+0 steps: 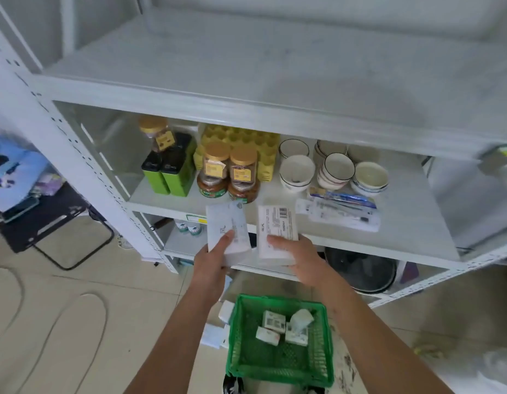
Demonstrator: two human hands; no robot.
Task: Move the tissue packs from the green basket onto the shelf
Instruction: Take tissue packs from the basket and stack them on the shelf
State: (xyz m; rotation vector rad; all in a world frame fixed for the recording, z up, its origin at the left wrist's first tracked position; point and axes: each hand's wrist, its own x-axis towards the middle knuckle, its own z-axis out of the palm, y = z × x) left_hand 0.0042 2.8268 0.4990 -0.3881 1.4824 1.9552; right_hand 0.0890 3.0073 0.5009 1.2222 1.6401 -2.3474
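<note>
You've got a pack in each hand right now. Your left hand (215, 258) grips one white tissue pack (228, 231) from below, thumb laid across its face, and your right hand (296, 255) clamps the second tissue pack (276, 230) the same way, fingers curled round its near end. Both packs hang just in front of the middle shelf (388, 223), their far ends reaching over its front edge, side by side with a narrow gap between them.

Down on the floor sits the green basket (278, 365), and there are smaller packs (283, 327) left in it, clustered toward the far side, so the job looks partway through.

These packs look light and soft, film-wrapped, so they'll squash under a hard squeeze and the wrapper may slide. A broad hold across the short end, as you have now, seems right; no need to clench.

Look where you're landing them. The bare strip of shelf straight ahead is narrow: jars (242, 177) stand just behind, bowls (334, 169) to the right, and long flat packets (337, 214) lie beside your right-hand pack. Push too deep and you could nudge a jar. Set them flat near the front edge, I'd say, then let go cleanly.
</note>
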